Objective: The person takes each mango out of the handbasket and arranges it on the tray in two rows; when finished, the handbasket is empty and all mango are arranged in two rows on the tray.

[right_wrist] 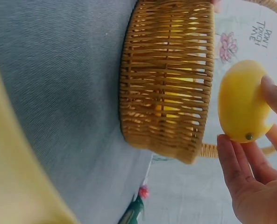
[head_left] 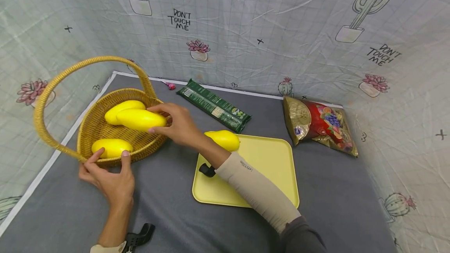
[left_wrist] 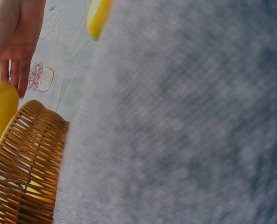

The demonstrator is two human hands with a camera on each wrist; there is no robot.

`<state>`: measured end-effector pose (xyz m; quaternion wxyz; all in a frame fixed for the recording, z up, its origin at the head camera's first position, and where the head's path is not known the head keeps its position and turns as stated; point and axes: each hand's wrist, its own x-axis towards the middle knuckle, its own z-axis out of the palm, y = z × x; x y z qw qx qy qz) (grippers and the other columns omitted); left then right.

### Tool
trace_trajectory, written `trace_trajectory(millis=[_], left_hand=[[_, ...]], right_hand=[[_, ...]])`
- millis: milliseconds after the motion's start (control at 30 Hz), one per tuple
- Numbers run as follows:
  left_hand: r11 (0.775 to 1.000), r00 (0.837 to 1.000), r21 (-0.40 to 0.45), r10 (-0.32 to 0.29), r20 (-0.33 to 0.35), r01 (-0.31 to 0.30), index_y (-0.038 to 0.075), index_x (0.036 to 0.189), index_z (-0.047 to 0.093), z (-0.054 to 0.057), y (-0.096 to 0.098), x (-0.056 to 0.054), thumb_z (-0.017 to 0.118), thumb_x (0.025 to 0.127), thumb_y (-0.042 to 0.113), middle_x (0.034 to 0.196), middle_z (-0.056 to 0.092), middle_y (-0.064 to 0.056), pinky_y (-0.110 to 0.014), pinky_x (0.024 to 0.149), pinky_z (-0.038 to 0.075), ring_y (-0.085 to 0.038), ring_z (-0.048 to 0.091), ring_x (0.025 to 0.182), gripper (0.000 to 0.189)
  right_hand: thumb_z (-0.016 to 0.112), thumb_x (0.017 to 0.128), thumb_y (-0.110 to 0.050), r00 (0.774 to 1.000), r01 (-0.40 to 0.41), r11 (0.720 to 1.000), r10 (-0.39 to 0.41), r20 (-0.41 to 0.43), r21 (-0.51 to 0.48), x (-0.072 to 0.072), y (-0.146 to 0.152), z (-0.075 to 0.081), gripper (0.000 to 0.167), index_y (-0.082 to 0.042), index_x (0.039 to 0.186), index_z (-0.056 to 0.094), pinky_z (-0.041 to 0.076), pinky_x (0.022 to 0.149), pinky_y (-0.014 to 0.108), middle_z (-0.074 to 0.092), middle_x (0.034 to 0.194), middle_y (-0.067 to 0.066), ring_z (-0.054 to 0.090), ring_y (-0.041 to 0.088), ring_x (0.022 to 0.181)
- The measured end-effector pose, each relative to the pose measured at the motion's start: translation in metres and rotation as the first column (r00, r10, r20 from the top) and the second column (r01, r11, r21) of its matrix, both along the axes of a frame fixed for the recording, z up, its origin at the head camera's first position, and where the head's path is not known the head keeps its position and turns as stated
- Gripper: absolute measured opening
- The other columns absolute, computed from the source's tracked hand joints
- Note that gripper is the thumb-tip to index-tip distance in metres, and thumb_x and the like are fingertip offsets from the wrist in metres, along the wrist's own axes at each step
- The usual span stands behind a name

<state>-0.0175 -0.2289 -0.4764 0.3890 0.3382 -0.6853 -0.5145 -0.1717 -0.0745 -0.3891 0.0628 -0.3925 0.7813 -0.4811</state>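
Observation:
In the head view my right hand (head_left: 179,124) pinches a yellow mango (head_left: 140,120) between thumb and fingers above the wicker basket (head_left: 147,145). The right wrist view shows this mango (right_wrist: 243,100) higher than the basket's rim, a dark stem spot at its end. Two more mangoes lie inside: one (head_left: 123,107) behind the held one, another (head_left: 113,147) against the near wall. My left hand (head_left: 114,180) grips the basket's near rim, its thumb and a fingertip reaching over beside the near mango. In the left wrist view grey cloth hides most of the scene.
A yellow tray (head_left: 267,167) lies right of the basket under my right forearm, with a mango (head_left: 225,139) at its far left corner. Behind are a green packet (head_left: 214,104) and a small pink-wrapped candy (head_left: 170,86). A red-and-gold bag (head_left: 320,126) lies at far right.

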Motion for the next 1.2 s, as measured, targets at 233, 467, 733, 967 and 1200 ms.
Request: trace_trajectory(millis=[233,467,733,967,1200], left_hand=[[1.0,1.0,0.008,0.005,0.021,-0.005,0.022,0.143,0.05,-0.001,0.0,0.003,0.079,0.094,0.029,0.161,0.016,-0.003,-0.034,0.112,0.022,-0.013,0.023,0.15,0.058],[1.0,0.999,0.001,0.013,0.03,-0.013,0.022,0.143,0.051,-0.002,0.0,0.004,0.079,0.094,0.031,0.161,0.016,-0.002,-0.027,0.103,0.021,-0.012,0.024,0.147,0.057],[1.0,1.0,0.014,-0.006,0.015,0.006,0.018,0.143,0.05,0.0,0.002,0.004,0.077,0.095,0.026,0.162,0.014,-0.004,-0.033,0.122,0.019,-0.014,0.017,0.156,0.056],[1.0,1.0,0.012,0.011,0.007,-0.011,0.016,0.142,0.051,0.01,0.007,0.004,0.076,0.095,0.025,0.161,0.016,-0.006,-0.032,0.111,0.021,-0.015,0.022,0.151,0.054],[1.0,1.0,0.02,-0.011,-0.029,0.012,0.011,0.141,0.05,0.028,0.016,0.003,0.074,0.095,0.021,0.161,0.015,-0.011,-0.029,0.12,0.018,-0.018,0.019,0.155,0.052]], right_hand=[[0.087,0.089,-0.025,1.0,0.013,0.998,-0.011,0.025,-0.06,0.008,0.031,-0.001,0.057,-0.017,0.142,0.068,0.055,0.095,0.019,0.068,0.139,0.001,0.064,0.009,0.117],[0.089,0.088,-0.024,0.998,0.066,0.994,-0.065,0.015,-0.087,0.013,0.061,0.003,0.056,-0.02,0.14,0.069,0.056,0.095,0.022,0.069,0.136,-0.003,0.065,0.01,0.117],[0.089,0.088,-0.025,0.993,0.115,0.991,-0.114,0.013,-0.072,0.02,0.092,0.002,0.055,-0.023,0.14,0.07,0.058,0.095,0.026,0.069,0.135,-0.005,0.065,0.01,0.117],[0.089,0.087,-0.025,0.987,0.159,0.983,-0.158,0.016,-0.096,0.022,0.12,0.003,0.055,-0.023,0.139,0.07,0.06,0.095,0.031,0.07,0.133,-0.004,0.067,0.013,0.117],[0.089,0.087,-0.02,0.971,0.236,0.967,-0.23,0.068,-0.1,0.023,0.157,0.003,0.056,-0.023,0.14,0.07,0.06,0.098,0.041,0.069,0.134,-0.003,0.067,0.018,0.12]])
